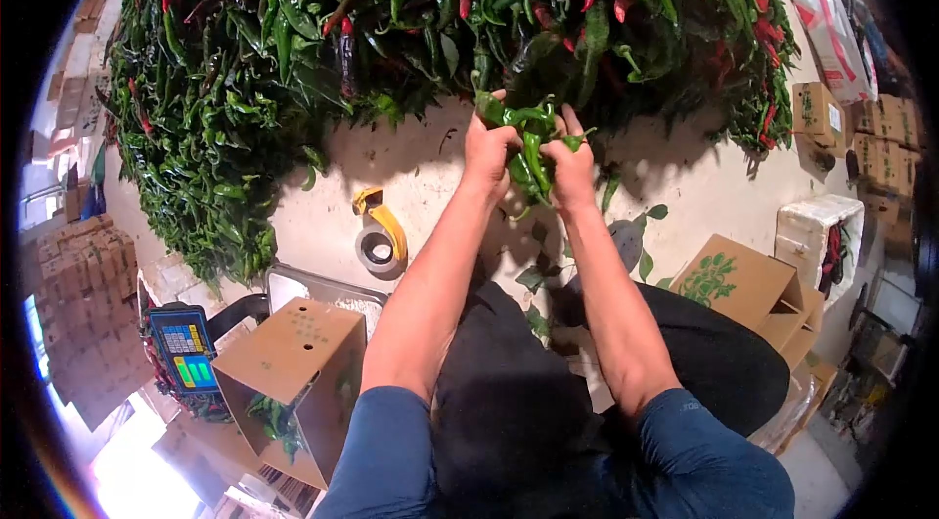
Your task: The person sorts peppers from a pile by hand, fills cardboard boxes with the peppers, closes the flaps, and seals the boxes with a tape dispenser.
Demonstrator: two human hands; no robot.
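Observation:
Between my two hands is a bunch of green peppers (531, 159), held just in front of a big heap. My left hand (489, 149) grips the bunch from the left, thumb pressed on it. From the other side my right hand (570, 165) closes on the same bunch, one stem poking out past its fingers. The heap of long peppers (225, 118) is mostly green with scattered red ones, and it rises right behind my hands.
A yellow tape dispenser (381, 235) lies on the floor left of my forearm. An open cardboard box (293, 343) with peppers inside stands beside a scale display (184, 348). To the right are a printed carton (729, 279) and a white foam box (807, 225).

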